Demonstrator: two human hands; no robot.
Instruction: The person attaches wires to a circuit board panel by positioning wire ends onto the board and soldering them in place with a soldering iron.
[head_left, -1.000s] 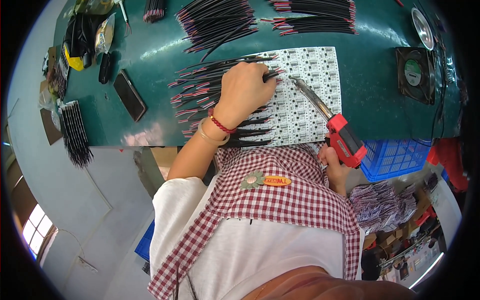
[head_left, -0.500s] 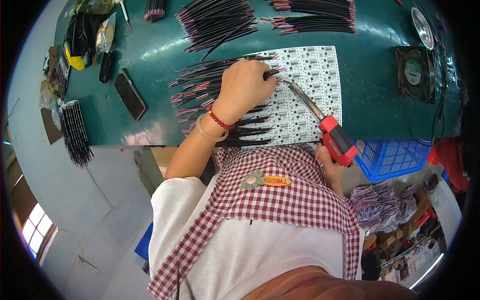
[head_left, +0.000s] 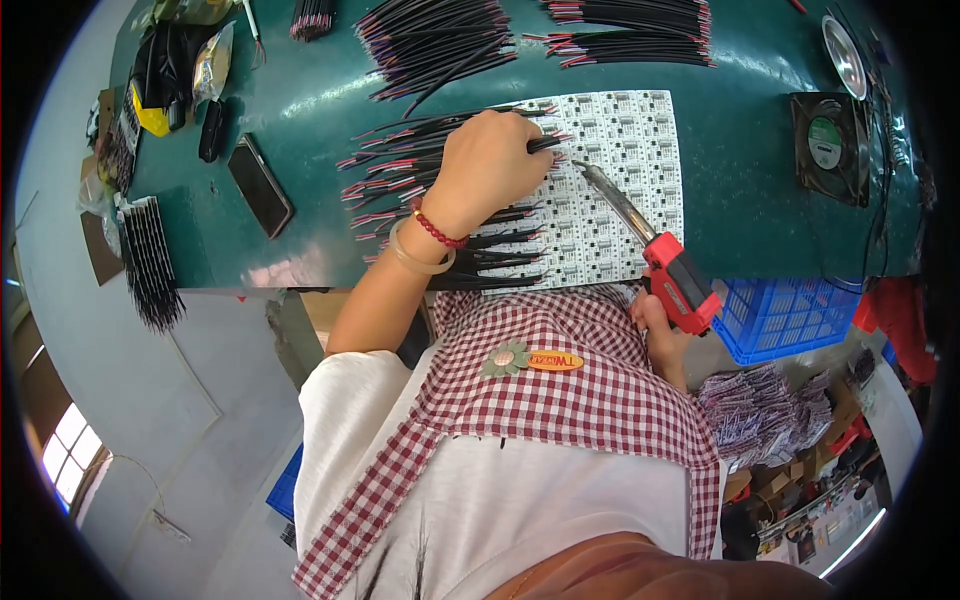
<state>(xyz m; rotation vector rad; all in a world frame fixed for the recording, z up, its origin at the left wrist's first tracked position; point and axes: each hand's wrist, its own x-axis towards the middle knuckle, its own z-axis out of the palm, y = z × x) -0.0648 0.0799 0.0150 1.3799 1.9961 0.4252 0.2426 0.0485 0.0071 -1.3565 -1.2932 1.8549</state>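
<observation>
The left hand (head_left: 487,160) pinches thin, limp wires (head_left: 400,165) onto the stiff white board (head_left: 620,140); right hand (head_left: 655,325) wraps the light soldering iron (head_left: 640,235) by its red handle.

left hand (head_left: 490,165) pressing down, right hand (head_left: 655,325) gripping.

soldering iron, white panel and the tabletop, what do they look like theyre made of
Soldering iron: the red grip in the right hand looks like moulded plastic, the dull grey shaft like metal.
White panel: flat, matte, gridded with small repeated units; probably circuit board laminate, though that is not certain.
Tabletop: glossy dark green with bright reflections, so a painted or coated surface; what lies beneath cannot be told.
</observation>
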